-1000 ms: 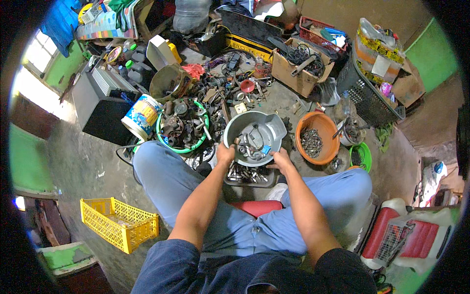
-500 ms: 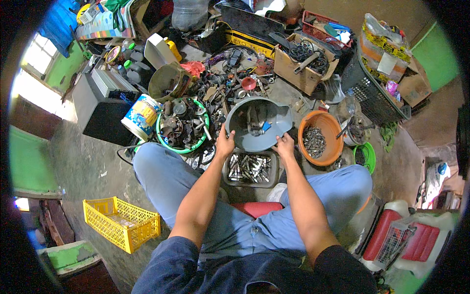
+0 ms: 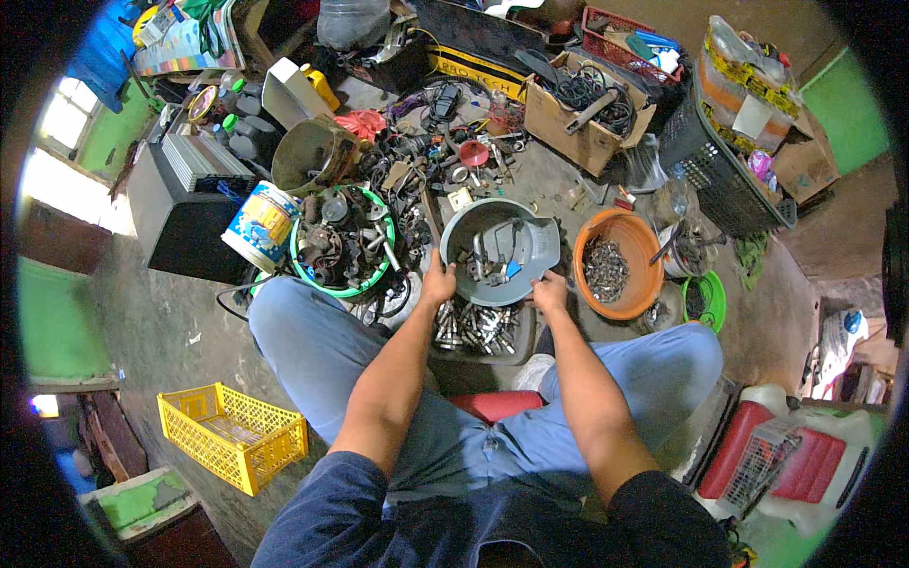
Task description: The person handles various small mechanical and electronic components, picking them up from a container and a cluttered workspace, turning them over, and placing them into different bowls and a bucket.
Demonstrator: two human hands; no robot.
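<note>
Both hands hold a grey plastic basin (image 3: 488, 292) by its near rim. My left hand (image 3: 437, 282) grips the left side, its thumb over the edge. My right hand (image 3: 548, 292) closes on the right side, near a spout-like bulge. Inside the basin lie a few metal and dark parts (image 3: 480, 260) and a small blue piece (image 3: 512, 269). Below it, between my legs, sits a grey tray (image 3: 519, 346) with many shiny metal cylinder-like parts (image 3: 473, 327); the basin hides its far side. An orange basin (image 3: 650, 262) with small metal pieces (image 3: 605, 270) stands to the right.
A green-rimmed tub (image 3: 387, 260) of greasy parts and a white-and-blue bucket (image 3: 258, 234) stand left. Loose parts litter the floor beyond. Farther right are a small green tub (image 3: 717, 304), a cardboard box of cables (image 3: 565, 133) and a dark crate (image 3: 684, 156). A yellow crate (image 3: 248, 443) lies near left.
The grey basin has come slightly nearer and tipped, now covering the tray's far part. More of its contents show. Both hands keep their hold on its rim.
</note>
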